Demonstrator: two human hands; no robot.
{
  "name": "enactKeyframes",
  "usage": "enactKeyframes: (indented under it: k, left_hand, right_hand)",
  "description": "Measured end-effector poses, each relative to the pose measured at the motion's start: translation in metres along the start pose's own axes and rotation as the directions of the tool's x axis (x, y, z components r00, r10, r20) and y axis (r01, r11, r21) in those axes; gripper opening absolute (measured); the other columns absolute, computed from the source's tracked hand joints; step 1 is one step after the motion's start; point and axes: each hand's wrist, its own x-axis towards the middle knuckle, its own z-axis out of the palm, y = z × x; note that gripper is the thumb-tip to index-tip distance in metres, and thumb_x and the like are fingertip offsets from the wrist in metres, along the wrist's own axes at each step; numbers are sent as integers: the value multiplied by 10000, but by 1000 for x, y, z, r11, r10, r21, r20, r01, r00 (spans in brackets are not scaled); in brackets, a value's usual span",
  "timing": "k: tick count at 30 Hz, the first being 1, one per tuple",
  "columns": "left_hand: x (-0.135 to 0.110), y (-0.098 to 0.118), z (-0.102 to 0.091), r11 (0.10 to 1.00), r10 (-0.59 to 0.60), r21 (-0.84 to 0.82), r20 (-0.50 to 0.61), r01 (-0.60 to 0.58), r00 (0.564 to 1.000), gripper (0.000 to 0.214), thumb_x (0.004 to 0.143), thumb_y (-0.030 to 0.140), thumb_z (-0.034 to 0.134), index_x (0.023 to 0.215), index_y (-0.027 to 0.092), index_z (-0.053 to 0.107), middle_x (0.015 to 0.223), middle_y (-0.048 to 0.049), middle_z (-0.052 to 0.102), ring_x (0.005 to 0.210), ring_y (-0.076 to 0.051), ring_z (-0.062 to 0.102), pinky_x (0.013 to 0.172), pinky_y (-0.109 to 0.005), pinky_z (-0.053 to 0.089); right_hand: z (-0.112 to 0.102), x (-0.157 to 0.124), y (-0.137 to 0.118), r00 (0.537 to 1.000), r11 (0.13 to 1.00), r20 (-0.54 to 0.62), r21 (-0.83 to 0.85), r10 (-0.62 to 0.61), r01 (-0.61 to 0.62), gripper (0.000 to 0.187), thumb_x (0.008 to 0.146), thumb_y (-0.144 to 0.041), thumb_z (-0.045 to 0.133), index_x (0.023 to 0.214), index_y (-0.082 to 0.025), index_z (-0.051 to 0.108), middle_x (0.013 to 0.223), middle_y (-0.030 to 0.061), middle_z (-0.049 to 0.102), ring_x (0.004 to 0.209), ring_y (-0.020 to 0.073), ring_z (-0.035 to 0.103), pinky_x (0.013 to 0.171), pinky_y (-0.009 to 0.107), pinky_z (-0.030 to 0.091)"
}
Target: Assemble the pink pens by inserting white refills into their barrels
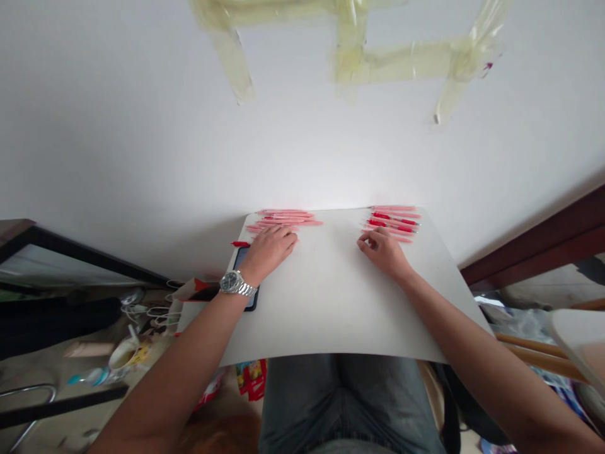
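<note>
My left hand (pixel 270 252), a silver watch (pixel 231 282) on its wrist, lies over the near side of a pile of pink pens (pixel 286 217) at the table's back left. Its bent fingers are close together, and a pen's pink end peeks out past them; the fingertips are hidden. My right hand (pixel 385 252) rests at the near edge of a row of pink pens (pixel 397 209) and red pens (pixel 392 217) at the back right. Its fingers are loosely curled, with a gap between thumb and forefinger and nothing visible in it.
A phone (pixel 252 301) lies partly under my left wrist, near a red pen (pixel 241 244). The white table (pixel 331 302) meets a wall (pixel 312 145) with yellowed tape. A cup (pixel 123 354) and a bottle (pixel 94 377) are low on the left; a chair stands at right.
</note>
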Motion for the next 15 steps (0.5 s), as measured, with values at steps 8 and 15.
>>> enactKeyframes:
  k: [8,15]
  left_hand:
    - [-3,3,2,1000,5,-10,-11,-5,1000,144,1015,184,541,1027,213,682,1141,-80,710,1118,-269,637,933,-418,491]
    - [-3,-3,0,997,-44,-69,32,46,999,214,1021,192,494,1042,222,704,1094,-93,702,1105,-280,620,992,-455,472]
  right_hand:
    - [0,0,-1,1000,1000,-1,2,22,-22,135,917,-317,649,882,-217,732,894,35,589,742,170,584,741,325,487]
    - [-2,0,-1,1000,1000,13,14,25,-25,158,926,-338,634,889,-218,730,893,40,582,749,177,578,749,336,495]
